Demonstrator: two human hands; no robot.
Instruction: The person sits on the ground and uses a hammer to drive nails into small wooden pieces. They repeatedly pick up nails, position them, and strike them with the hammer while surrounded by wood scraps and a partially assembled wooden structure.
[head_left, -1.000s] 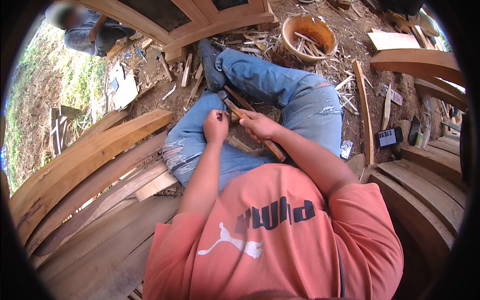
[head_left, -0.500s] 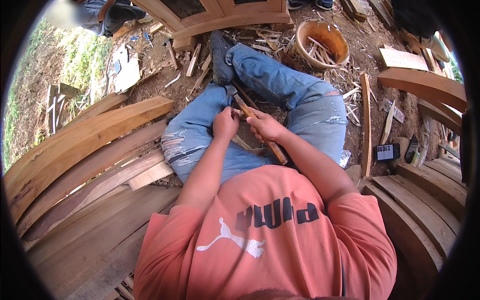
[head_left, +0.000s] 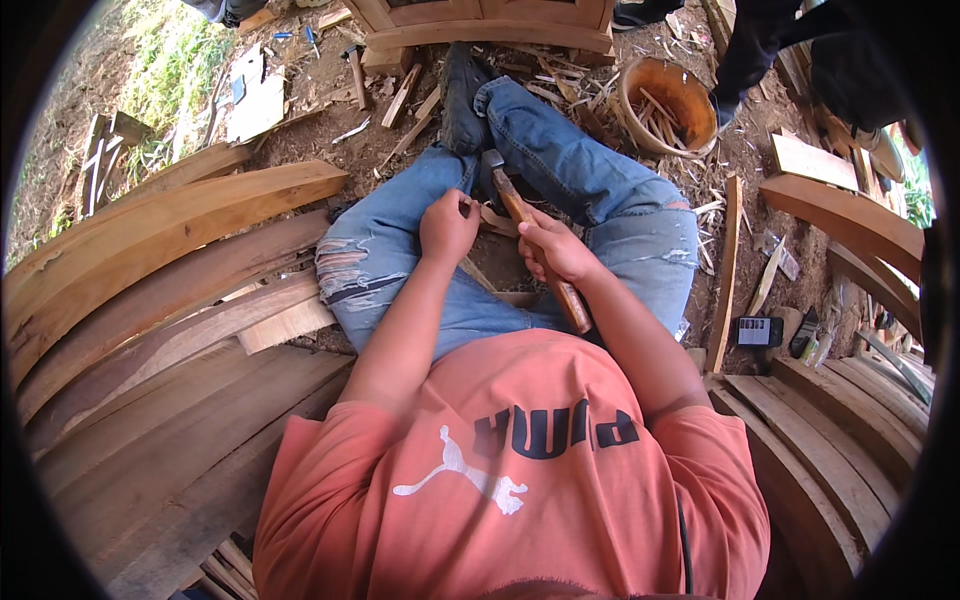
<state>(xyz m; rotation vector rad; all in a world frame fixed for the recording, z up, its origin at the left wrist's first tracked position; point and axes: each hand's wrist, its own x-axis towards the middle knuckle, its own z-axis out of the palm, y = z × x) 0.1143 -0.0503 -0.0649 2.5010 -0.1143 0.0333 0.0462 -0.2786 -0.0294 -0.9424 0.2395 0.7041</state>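
Observation:
I sit on the ground in blue jeans and an orange shirt. My right hand (head_left: 556,245) grips the wooden handle of a hammer (head_left: 515,205), whose metal head points away between my legs. My left hand (head_left: 448,225) is closed on a small piece of wood (head_left: 492,218) held just left of the hammer handle. The two hands are close together over my lap. What exactly lies under the left fingers is hidden.
Long curved wooden planks (head_left: 170,260) are stacked at my left, more curved planks (head_left: 850,430) at my right. An orange bucket (head_left: 665,100) of wood scraps stands ahead right. Wood offcuts litter the dirt. A small dark device (head_left: 757,330) lies at right. Another person's legs (head_left: 750,50) stand far ahead.
The view has shifted, so my hands sit lower in the picture. Both hands keep their grips; the hammer stays in my right hand, left hand stays close beside it.

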